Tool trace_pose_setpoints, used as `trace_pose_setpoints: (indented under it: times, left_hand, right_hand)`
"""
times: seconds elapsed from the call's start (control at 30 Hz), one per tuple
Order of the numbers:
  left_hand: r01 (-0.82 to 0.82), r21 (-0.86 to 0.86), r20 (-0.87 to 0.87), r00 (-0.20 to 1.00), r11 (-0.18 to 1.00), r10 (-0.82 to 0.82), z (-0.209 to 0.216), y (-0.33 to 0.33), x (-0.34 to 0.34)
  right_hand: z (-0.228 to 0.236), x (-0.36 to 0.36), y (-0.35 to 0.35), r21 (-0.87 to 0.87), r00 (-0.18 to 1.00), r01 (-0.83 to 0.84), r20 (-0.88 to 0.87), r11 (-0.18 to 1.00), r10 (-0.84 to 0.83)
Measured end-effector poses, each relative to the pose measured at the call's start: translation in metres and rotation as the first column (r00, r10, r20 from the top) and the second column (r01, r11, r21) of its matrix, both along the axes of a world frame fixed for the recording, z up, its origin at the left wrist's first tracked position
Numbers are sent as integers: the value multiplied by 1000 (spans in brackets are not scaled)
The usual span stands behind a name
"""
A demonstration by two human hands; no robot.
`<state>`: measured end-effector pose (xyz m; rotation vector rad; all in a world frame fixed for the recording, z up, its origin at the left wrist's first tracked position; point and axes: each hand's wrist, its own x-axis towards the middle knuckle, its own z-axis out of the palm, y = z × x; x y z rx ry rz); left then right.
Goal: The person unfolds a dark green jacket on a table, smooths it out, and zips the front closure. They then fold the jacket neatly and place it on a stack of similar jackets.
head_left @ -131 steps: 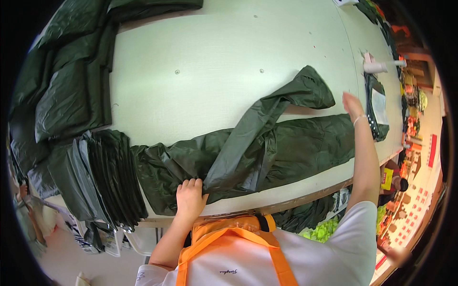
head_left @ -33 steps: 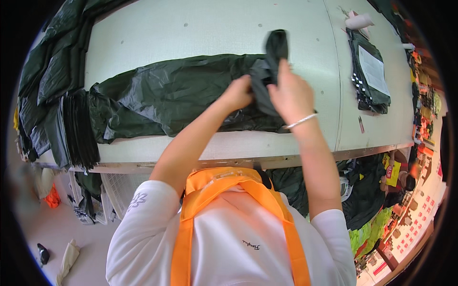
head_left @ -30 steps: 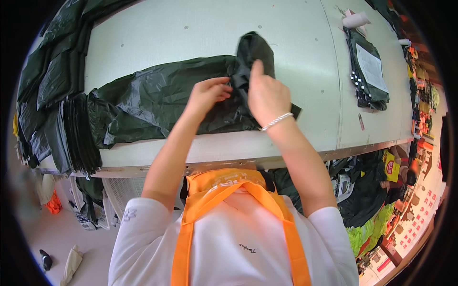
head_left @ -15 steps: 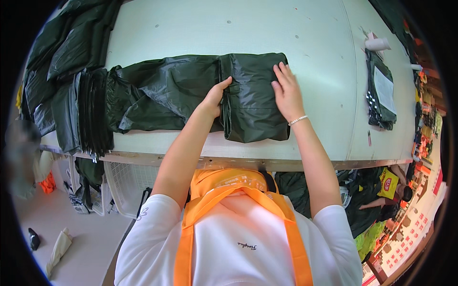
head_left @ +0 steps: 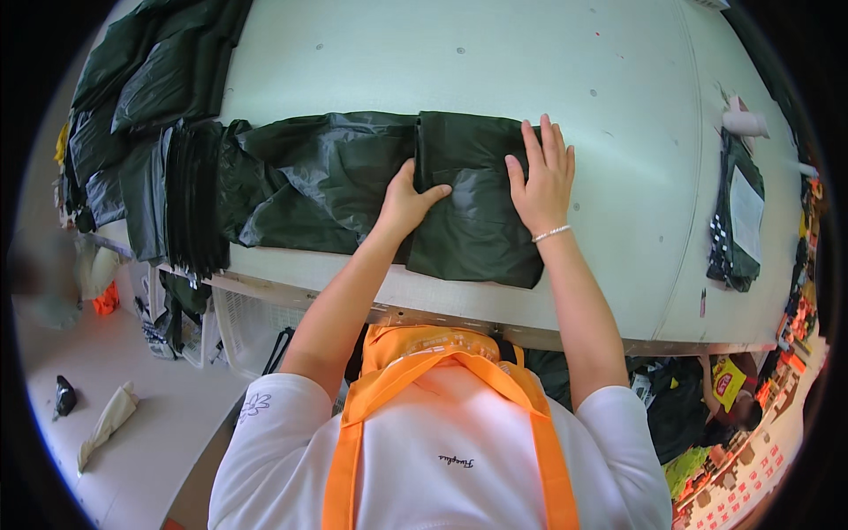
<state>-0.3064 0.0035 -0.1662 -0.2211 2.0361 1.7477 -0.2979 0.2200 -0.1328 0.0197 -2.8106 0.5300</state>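
A dark green, shiny garment [head_left: 309, 181] lies lengthwise on the pale table, its right end folded back into a rectangular panel [head_left: 481, 238]. At the panel's left edge, my left hand [head_left: 408, 205] has its thumb on top of the cloth; the other fingers are partly hidden at the fold and seem to slip under it. Flat along the panel's right edge rests my right hand [head_left: 541, 185], open with its fingers spread, partly on the cloth and partly over the table.
Stacked dark green garments [head_left: 190, 194] stand against the garment's left end, with more piled behind. At the far right lie a dark bundle with a white paper sheet [head_left: 746, 216], a white roll [head_left: 745, 122] and a small pen-like item [head_left: 703, 302]. A white basket [head_left: 256, 322] sits below the table edge.
The view has shifted slightly. The folded panel lies flatter. My right hand has flattened with its fingers spread wider, and my left thumb now points further across the panel.
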Motion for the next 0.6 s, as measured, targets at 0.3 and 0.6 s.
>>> trace_pose_setpoints:
  times: [0.3, 0.6]
  left_hand:
    - [102, -504, -116, 976, 857, -184, 12, 28, 6]
    - [137, -717, -526, 536, 683, -660, 63, 10, 5]
  right_hand:
    - [-6, 10, 26, -49, 999, -26, 40, 998, 28]
    - [-9, 45, -22, 94, 966, -67, 257, 993, 40]
